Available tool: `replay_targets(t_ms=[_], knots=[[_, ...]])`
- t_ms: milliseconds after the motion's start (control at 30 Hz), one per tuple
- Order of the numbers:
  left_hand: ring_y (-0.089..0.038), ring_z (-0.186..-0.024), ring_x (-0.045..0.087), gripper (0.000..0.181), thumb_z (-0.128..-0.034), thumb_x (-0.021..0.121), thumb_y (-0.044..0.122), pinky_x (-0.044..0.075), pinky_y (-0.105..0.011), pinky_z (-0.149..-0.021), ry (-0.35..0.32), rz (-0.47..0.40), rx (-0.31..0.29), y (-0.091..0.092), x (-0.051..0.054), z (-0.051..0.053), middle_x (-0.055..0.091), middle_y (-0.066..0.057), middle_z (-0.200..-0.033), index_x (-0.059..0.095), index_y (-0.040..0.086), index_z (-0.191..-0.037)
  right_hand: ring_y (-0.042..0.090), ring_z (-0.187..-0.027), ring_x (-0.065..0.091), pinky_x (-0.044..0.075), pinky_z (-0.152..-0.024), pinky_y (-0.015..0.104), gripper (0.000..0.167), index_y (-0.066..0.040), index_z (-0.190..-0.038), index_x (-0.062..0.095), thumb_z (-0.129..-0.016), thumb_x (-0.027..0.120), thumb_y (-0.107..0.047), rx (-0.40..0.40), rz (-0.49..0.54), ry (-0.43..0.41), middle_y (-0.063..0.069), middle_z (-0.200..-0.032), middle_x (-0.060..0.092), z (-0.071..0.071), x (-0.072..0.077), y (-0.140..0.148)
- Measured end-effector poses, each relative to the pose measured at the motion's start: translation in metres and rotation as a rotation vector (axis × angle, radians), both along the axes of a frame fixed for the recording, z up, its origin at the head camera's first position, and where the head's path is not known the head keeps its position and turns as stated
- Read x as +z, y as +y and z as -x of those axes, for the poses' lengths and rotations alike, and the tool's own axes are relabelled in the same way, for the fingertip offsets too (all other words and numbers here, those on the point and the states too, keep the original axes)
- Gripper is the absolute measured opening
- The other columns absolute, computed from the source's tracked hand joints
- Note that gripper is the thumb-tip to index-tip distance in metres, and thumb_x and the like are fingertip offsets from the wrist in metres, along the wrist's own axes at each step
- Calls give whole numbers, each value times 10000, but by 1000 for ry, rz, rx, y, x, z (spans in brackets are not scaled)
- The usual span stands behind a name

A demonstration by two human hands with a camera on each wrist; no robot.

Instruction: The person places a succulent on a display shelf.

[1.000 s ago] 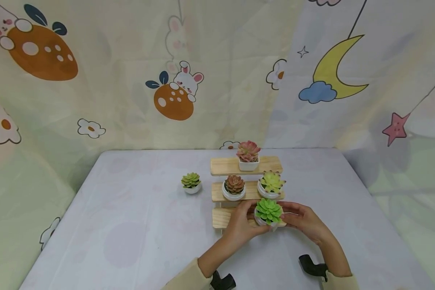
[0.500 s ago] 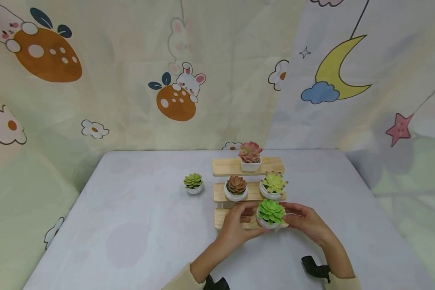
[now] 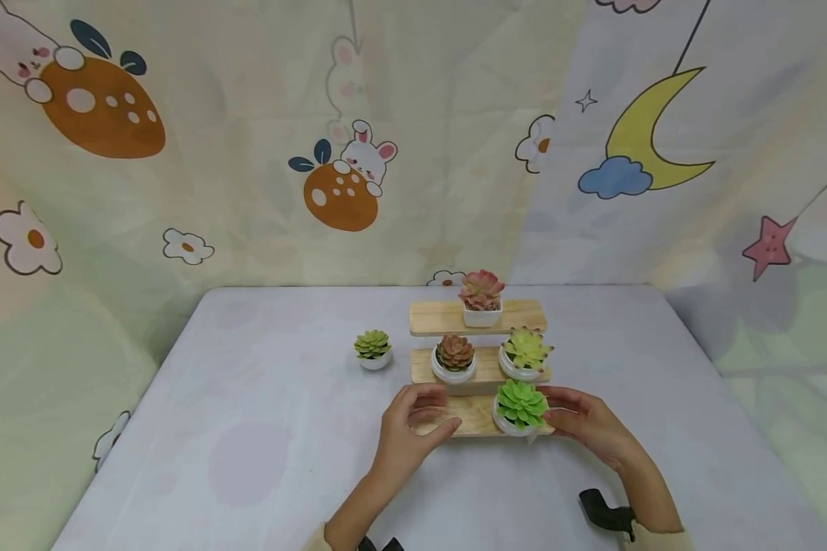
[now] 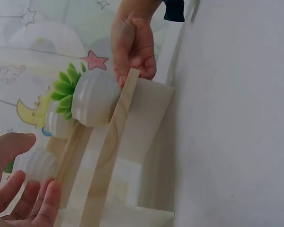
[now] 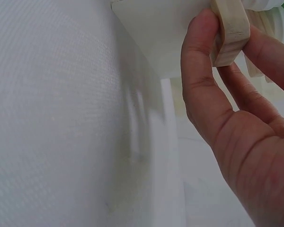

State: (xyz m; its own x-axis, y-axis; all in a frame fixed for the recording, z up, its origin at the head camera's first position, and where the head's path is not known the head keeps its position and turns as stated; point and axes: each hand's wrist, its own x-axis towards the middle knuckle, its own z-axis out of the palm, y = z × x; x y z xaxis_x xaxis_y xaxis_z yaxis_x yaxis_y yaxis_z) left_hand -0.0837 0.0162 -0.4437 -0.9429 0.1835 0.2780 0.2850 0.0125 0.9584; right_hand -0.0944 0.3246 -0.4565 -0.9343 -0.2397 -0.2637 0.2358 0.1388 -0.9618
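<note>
A three-tier wooden plant stand (image 3: 469,417) stands on the table. On its lowest board, at the right end, sits a bright green succulent (image 3: 521,403) in a white ribbed pot (image 4: 95,98). My right hand (image 3: 593,428) grips the right end of that board (image 5: 233,28), with the thumb on one side and fingers on the other, close beside the pot. My left hand (image 3: 406,432) is in front of the board's left end, fingers loosely bent and apart, holding nothing. The middle board bears a brown succulent (image 3: 455,352) and a yellow-green one (image 3: 527,349).
A pink succulent (image 3: 482,291) in a square white pot stands on the top board. Left of the stand, a small green succulent (image 3: 373,346) in a white pot rests on the white tablecloth (image 3: 248,413). A printed curtain (image 3: 248,153) hangs behind the table.
My left hand has let go of the bright green succulent's pot and moved left, away from it. The right hand stays at the board's right end. The head view has shifted slightly.
</note>
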Motion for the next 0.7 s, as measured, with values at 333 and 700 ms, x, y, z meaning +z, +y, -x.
replay_targets(t_ms=[333, 700], knots=[[-343, -984, 641, 442, -752, 834, 35, 579, -345, -785, 37, -16, 236, -39, 1, 18, 635, -135, -1120, 645, 37, -1152, 59, -983, 625, 571, -834, 309, 620, 150, -1418, 333, -939, 644, -88, 3, -12, 10, 81, -1170, 557, 0, 1, 1], [-342, -1081, 549, 629, -725, 863, 76, 519, -371, -801, -47, 151, 383, -70, -2, 47, 558, -171, -1230, 558, 9, -1271, 61, -982, 628, 571, -824, 302, 616, 164, -1408, 329, -942, 641, -92, 16, 10, 27, 40, -1145, 575, -1, -1, 2]])
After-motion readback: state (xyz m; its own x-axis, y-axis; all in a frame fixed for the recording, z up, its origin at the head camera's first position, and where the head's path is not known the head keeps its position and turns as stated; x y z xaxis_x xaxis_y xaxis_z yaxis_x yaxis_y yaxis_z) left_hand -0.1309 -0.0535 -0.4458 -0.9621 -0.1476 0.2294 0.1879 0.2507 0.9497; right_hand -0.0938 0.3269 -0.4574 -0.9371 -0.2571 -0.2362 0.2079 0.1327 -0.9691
